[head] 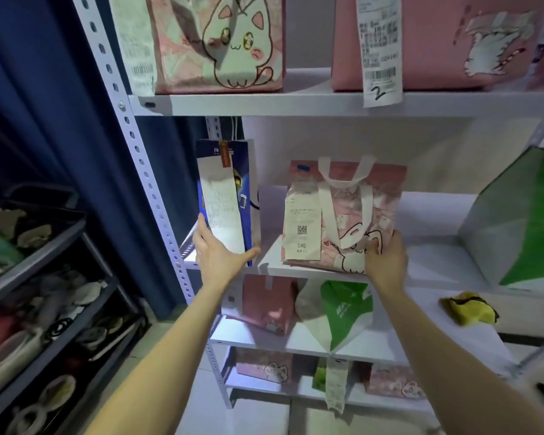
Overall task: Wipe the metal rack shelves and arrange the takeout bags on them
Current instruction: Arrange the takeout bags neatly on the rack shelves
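**Item 1.** Tall blue paper bag (247,211) with a long white receipt down its face. It stands upright at centre-left of the frame, at the left end of the white metal shelf (437,259). The left hand (215,255) lies flat against its lower face, fingers straight and thumb spread toward the base, clasping nothing.

**Item 2.** Pink cat-print fabric bag (383,211) with white handles and a receipt marked 046. It sits at centre frame on the same shelf, apart from item 1. The right hand (387,265) curls round its lower right corner, grasping it.

**Risk.** Item 1 is narrow, tall and near the shelf's open end, so a firm push would likely topple it or send it off. Pulling item 2 by one corner could skew it over the front lip.

**Surface.** Smooth painted metal, so bags probably slide easily. A crumpled yellow cloth (468,309) lies at lower right, well apart from both hands.

**Room.** Green-and-white bag (522,215) at the right edge, dark blue curtain (44,105) at upper left, black cart (54,233) at lower left.
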